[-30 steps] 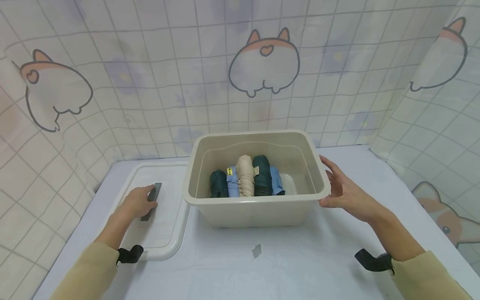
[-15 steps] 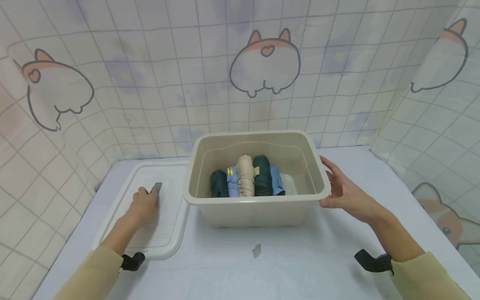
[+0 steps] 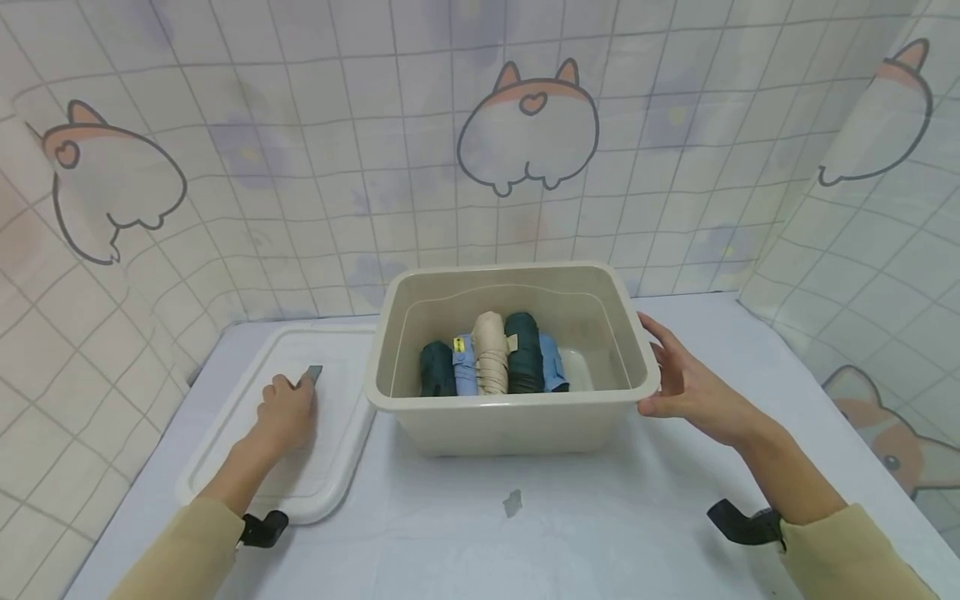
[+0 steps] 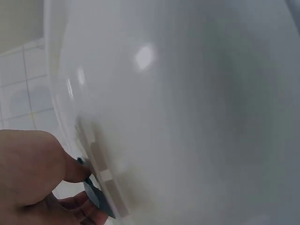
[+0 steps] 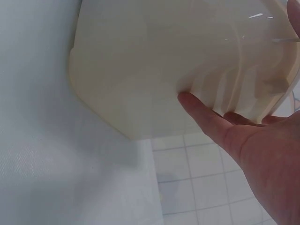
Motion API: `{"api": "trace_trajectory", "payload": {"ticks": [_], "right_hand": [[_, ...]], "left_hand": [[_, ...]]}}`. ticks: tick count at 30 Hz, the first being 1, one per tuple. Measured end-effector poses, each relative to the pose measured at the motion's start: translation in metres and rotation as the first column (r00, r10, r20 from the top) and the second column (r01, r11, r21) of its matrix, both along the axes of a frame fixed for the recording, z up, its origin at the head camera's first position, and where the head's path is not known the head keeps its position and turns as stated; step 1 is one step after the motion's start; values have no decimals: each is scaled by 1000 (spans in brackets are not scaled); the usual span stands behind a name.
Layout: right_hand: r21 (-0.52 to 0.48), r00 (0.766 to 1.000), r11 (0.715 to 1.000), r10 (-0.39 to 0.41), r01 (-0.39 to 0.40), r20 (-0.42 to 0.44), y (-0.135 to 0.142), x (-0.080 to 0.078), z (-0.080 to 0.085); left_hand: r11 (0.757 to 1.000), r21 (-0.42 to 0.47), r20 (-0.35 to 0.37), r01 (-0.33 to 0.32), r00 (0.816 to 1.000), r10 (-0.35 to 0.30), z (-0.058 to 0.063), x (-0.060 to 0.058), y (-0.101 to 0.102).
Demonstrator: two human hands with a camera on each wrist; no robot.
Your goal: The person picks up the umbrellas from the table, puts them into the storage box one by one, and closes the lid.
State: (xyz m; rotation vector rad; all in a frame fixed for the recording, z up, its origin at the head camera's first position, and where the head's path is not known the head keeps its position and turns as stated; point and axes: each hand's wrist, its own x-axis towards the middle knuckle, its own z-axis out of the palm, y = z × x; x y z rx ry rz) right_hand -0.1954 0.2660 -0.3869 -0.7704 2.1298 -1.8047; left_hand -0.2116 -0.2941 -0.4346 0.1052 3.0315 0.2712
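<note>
My left hand (image 3: 288, 412) grips the grey handle (image 3: 314, 372) of a white plastic lid (image 3: 337, 450) at the left of the table. In the left wrist view the thumb and fingers close round this handle (image 4: 96, 192), and the lid's glossy surface (image 4: 187, 117) fills most of the picture. My right hand (image 3: 697, 392) rests on the right end of a beige storage box (image 3: 510, 429). Its extended fingers (image 5: 201, 110) touch the box's side wall (image 5: 150, 70) under the rim in the right wrist view. Rolled cloth bundles (image 3: 491, 354) in beige, dark green and blue stand side by side inside.
The box stands mid-table, close to the lid's right edge. A patterned tile-print curtain (image 3: 525, 225) hangs behind and along both sides of the white table (image 3: 600, 533). A small grey patch (image 3: 513, 503) marks the tabletop in front of the box.
My left hand has shifted from the handle's top to a grip round it. The lid has moved slightly left, its near edge a little lifted. The right hand and box stay put.
</note>
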Motion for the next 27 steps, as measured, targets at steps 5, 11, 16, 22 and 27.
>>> {"api": "trace_trajectory", "payload": {"ticks": [5,11,16,22,27], "right_hand": [[-5,1000,1000,6,-6,-1,1,0,0],[-14,1000,1000,19,-19,1,1,-1,-1],[-21,1000,999,25,-25,-3,1,-1,-1],[-19,1000,999,28,-29,-9,0,0,-1],[-2,1000,1000,11,-11,-6,0,0,0]], "left_hand": [[1000,0,-41,15,999,-14,2,1,-5],[999,46,-92,21,996,-17,9,2,-13],[996,83,-122,18,993,-8,15,1,-22],[993,111,-179,36,984,-16,25,1,-34],[989,132,-206,62,978,-34,40,0,-44]]}}
